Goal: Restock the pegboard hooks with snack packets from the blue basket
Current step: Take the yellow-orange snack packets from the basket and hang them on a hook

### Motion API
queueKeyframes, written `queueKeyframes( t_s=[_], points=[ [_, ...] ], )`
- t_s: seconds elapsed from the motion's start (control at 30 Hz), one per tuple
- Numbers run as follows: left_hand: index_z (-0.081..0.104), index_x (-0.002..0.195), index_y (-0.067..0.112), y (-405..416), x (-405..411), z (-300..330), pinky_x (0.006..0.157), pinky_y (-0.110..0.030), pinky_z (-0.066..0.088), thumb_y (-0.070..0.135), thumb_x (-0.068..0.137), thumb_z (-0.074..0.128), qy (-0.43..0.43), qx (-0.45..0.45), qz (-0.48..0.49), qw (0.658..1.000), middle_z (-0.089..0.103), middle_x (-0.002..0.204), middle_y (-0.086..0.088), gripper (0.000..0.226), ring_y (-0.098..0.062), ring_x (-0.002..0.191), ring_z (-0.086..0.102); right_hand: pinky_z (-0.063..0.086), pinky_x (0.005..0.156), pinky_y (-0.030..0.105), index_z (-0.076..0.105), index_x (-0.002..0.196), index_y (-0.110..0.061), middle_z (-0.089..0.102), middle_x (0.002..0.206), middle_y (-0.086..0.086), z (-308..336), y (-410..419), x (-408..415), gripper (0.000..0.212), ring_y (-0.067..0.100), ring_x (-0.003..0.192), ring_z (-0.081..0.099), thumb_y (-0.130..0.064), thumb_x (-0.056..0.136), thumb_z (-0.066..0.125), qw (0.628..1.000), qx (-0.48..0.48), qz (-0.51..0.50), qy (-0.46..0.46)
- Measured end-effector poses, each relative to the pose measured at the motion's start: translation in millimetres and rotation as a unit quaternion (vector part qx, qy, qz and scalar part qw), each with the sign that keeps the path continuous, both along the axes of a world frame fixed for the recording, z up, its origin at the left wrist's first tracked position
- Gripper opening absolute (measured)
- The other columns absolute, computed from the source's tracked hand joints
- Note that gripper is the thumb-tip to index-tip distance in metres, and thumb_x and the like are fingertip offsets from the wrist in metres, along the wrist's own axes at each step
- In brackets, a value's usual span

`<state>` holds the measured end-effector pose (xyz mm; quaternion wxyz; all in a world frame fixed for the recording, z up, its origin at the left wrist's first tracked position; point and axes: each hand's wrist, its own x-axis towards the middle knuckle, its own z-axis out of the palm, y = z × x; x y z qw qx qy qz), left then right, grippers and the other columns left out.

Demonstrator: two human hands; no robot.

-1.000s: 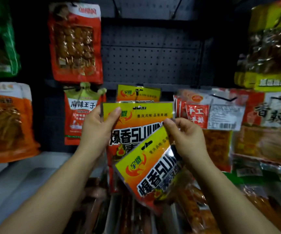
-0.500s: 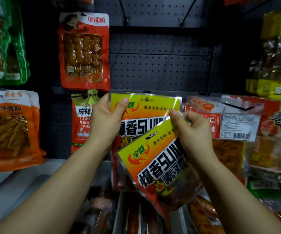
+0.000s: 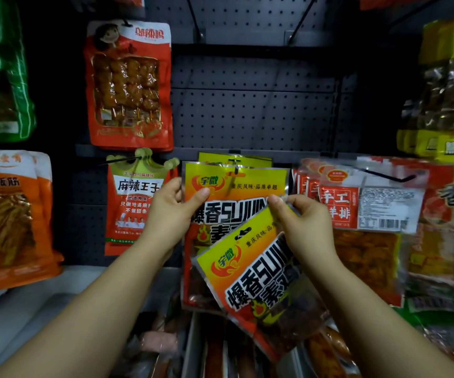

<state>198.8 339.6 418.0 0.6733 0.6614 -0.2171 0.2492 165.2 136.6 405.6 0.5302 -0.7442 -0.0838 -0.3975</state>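
My left hand (image 3: 171,211) pinches the top left corner of an upright yellow and orange snack packet (image 3: 243,186), whose hang hole sits at the tip of a black pegboard hook (image 3: 236,170). Another packet of the same kind (image 3: 234,160) hangs behind it. My right hand (image 3: 303,227) grips the top edge of a second yellow and orange packet (image 3: 258,285), tilted and lying in front of the first one's lower half. The blue basket is not in view.
Red skewer packet (image 3: 129,85) and a red crown-topped packet (image 3: 133,203) hang to the left, orange packets (image 3: 10,219) at far left. Red packets (image 3: 357,208) on a hook crowd the right. Bare grey pegboard (image 3: 253,113) with two bare hooks lies above. A shelf of goods sits below.
Both hands and their packets have risen toward the hook; the upright packet's hang hole has reached the hook tip. The view has tilted, showing more pegboard above.
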Motion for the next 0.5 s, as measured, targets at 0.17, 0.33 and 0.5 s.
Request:
queueKeyframes(
  t_s=[0.17, 0.33, 0.5],
  points=[
    [0.062, 0.095, 0.026, -2.1, 27.7, 3.4, 0.090, -0.027, 0.048, 0.022, 0.088, 0.065, 0.002, 0.030, 0.023, 0.999, 0.069, 0.102, 0.008, 0.009, -0.008, 0.100, 0.064, 0.055, 0.065, 0.041, 0.062, 0.065, -0.021, 0.063, 0.060, -0.004, 5.8, -1.9, 24.6, 0.030, 0.018, 0.060, 0.062, -0.041, 0.088, 0.063, 0.999, -0.013, -0.032, 0.032],
    [0.060, 0.102, 0.017, -10.9, 64.3, 7.2, 0.081, -0.021, 0.046, 0.017, 0.091, 0.060, 0.011, 0.046, 0.055, 0.997, 0.066, 0.099, 0.004, 0.011, 0.000, 0.088, 0.059, 0.055, 0.072, 0.054, 0.062, 0.067, -0.022, 0.066, 0.066, 0.003, 11.1, -0.6, 45.5, 0.032, 0.030, 0.069, 0.066, -0.045, 0.088, 0.060, 0.995, -0.015, -0.064, 0.070],
    [0.060, 0.099, 0.022, -17.4, 92.7, 3.4, 0.070, -0.010, 0.040, 0.018, 0.092, 0.060, 0.016, 0.033, 0.052, 0.998, 0.062, 0.089, 0.018, 0.008, 0.015, 0.082, 0.052, 0.055, 0.078, 0.050, 0.067, 0.078, -0.022, 0.069, 0.073, 0.001, 12.9, -3.0, 69.2, 0.028, 0.027, 0.073, 0.067, -0.047, 0.089, 0.059, 0.991, 0.002, -0.095, 0.097]
  ],
)
